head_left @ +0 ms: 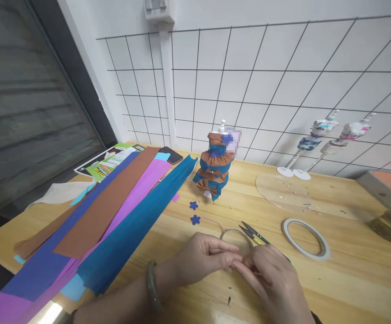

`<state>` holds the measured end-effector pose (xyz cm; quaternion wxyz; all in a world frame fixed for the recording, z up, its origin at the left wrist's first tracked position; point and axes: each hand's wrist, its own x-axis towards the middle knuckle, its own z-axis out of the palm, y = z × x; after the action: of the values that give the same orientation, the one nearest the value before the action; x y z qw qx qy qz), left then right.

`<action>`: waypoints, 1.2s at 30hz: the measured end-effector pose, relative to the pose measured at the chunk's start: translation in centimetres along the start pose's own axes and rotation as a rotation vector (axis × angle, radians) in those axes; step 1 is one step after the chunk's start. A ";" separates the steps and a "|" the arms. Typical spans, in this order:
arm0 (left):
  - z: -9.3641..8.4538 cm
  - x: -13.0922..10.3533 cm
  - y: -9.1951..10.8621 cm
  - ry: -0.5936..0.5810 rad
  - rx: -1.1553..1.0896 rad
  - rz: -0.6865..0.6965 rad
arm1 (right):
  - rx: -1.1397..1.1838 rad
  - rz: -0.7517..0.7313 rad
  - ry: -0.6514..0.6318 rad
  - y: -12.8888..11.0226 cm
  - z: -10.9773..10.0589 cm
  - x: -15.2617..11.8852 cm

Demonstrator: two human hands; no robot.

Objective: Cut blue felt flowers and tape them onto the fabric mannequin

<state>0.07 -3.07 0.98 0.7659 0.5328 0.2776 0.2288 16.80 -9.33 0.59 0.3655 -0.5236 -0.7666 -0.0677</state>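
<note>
My left hand (207,257) and my right hand (271,276) meet at the fingertips over the front of the table. Both are closed in a pinch, and whatever lies between them is hidden or too small to make out. A thin tape ring (238,231) lies partly covered just behind them. Beside it are small dark-bladed scissors (252,231), their handles mostly under my right hand. Two dark blue paper flowers (194,219) rest to the left. Further back stands a small dress form (215,168) wearing brown and teal ruffled paper with bows and blue flowers.
Long strips of coloured crepe paper (111,202) cover the left side. A phone (170,155) lies behind them. At right are a white tape roll (306,238), a clear round sheet (283,192), two smaller stands (312,135) and a box (389,193). A wire grid (219,96) backs the table.
</note>
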 end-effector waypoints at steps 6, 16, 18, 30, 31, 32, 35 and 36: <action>-0.1 0.2 0.5 0.039 -0.092 -0.024 | 0.031 -0.008 -0.034 0.1 -0.1 0.2; -0.1 0.0 -0.2 -0.079 -0.077 -0.058 | 0.066 0.063 -0.035 0.0 -0.2 0.0; -0.2 0.0 0.2 -0.018 -0.102 -0.054 | 0.077 0.057 -0.048 0.1 -0.3 0.1; 0.0 -0.2 0.6 -0.016 -0.201 -0.054 | 0.143 0.163 -0.045 0.0 0.1 -0.3; 0.0 -0.2 0.9 0.014 -0.241 -0.052 | 0.162 0.181 -0.051 0.0 0.1 -0.3; -0.1 -0.2 1.1 0.036 -0.280 -0.051 | 0.182 0.195 -0.059 0.1 0.2 -0.3; -0.2 -0.1 1.8 0.053 -0.355 -0.058 | 0.216 0.205 -0.073 0.1 0.3 -0.2; -0.2 -0.1 1.9 0.047 -0.360 -0.061 | 0.216 0.203 -0.075 0.1 0.3 -0.2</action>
<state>-0.30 -2.38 2.71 0.8487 0.3731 0.2663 0.2638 16.77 -9.30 0.18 0.3957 -0.5584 -0.7256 0.0719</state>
